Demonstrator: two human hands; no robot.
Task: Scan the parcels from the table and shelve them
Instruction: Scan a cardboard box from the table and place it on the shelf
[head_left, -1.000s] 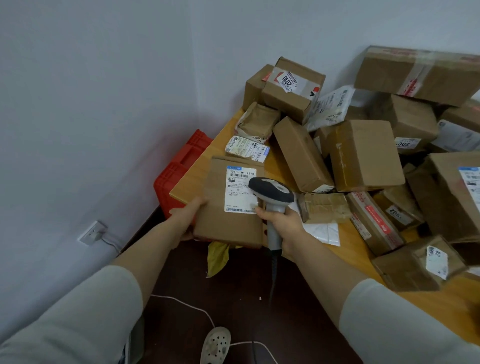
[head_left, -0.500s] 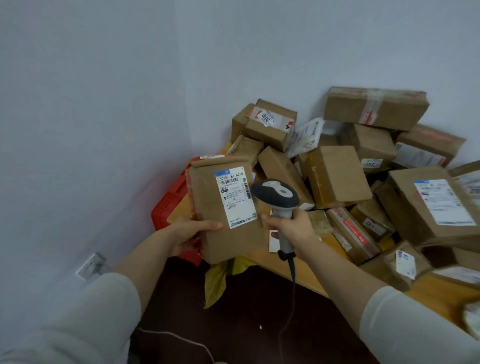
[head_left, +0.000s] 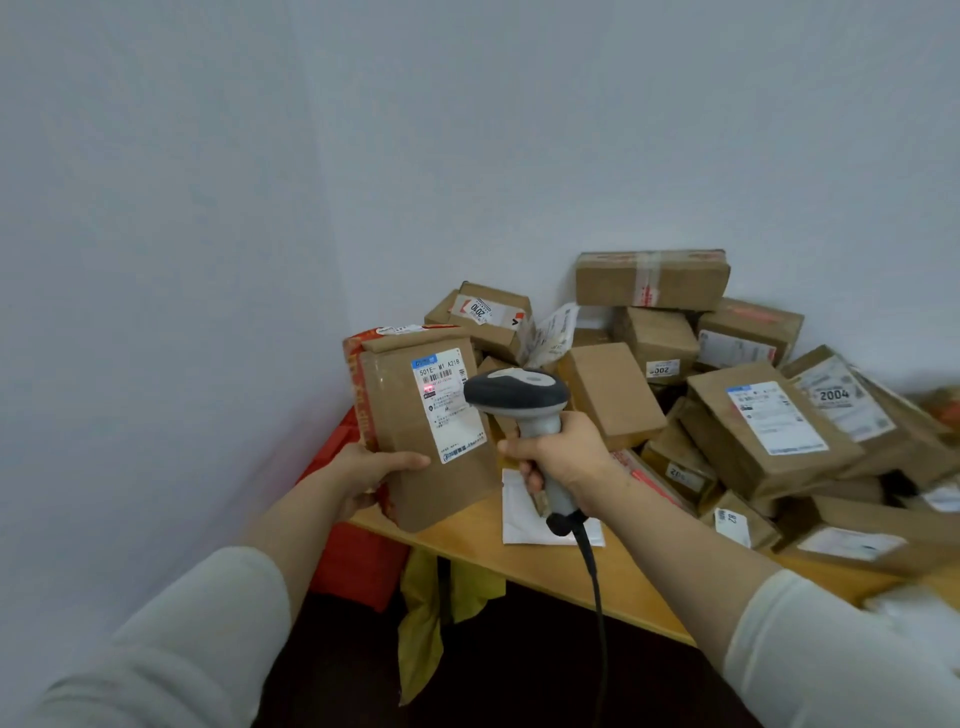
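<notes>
the fingers of the left hand (head_left: 374, 470) are hidden behind the held parcel (head_left: 410, 431); only the thumb shows, laid across its lower front, so the hand clasps the parcel between thumb and unseen fingers. on the parcel's white label (head_left: 444, 410) little is readable beyond "501e" at the top; a small red glow sits by the barcode. the right edge of the view is smeared, and the boxes there, with something white in the lower right corner, cannot be made out. a red crate (head_left: 358, 566) is partly covered by the left forearm and the parcel. a yellow bag (head_left: 423, 623) hangs partly under the worktop (head_left: 639, 587).

the parcel is held upright in the air over the worktop's near left corner, label facing the camera. the right hand (head_left: 566, 457) is wrapped round the grip of the scanner (head_left: 514, 395), whose dark head overlaps the label's right side; whether it touches cannot be told. the black cable (head_left: 597, 597) drops past the worktop's front edge. the front strip is bare wood but for a flat white mailer (head_left: 519, 525) close to that edge; behind it the pile of parcels (head_left: 613, 395) reaches the wall.

counted: two hands, one scanner, one held parcel, one mailer, one crate, and at least ten brown boxes in the pile.
</notes>
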